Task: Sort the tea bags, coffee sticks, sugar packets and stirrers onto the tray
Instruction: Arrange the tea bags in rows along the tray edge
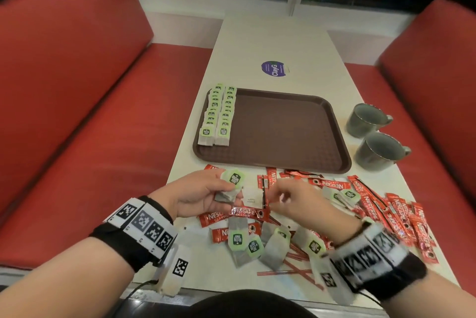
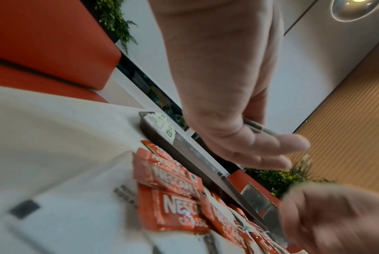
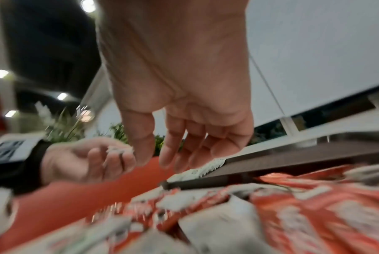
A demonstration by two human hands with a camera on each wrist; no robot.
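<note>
My left hand (image 1: 224, 193) grips a small bunch of tea bags (image 1: 233, 181) with green tags, held just above the table's near left. In the right wrist view the same bunch (image 3: 118, 150) shows between its curled fingers. My right hand (image 1: 277, 200) hovers beside it over the pile, fingers (image 3: 173, 154) loosely bent and apart, holding nothing. The brown tray (image 1: 283, 132) lies beyond, with two rows of tea bags (image 1: 217, 114) along its left side. Red coffee sticks (image 1: 381, 209), loose tea bags (image 1: 257, 245), a white sugar packet (image 1: 251, 198) and red stirrers (image 1: 296, 268) lie mixed below my hands.
Two grey mugs (image 1: 365, 119) (image 1: 381, 151) stand right of the tray. A purple round sticker (image 1: 274, 68) sits on the white table (image 1: 270, 42) behind it. Red benches (image 1: 90, 111) flank the table on both sides.
</note>
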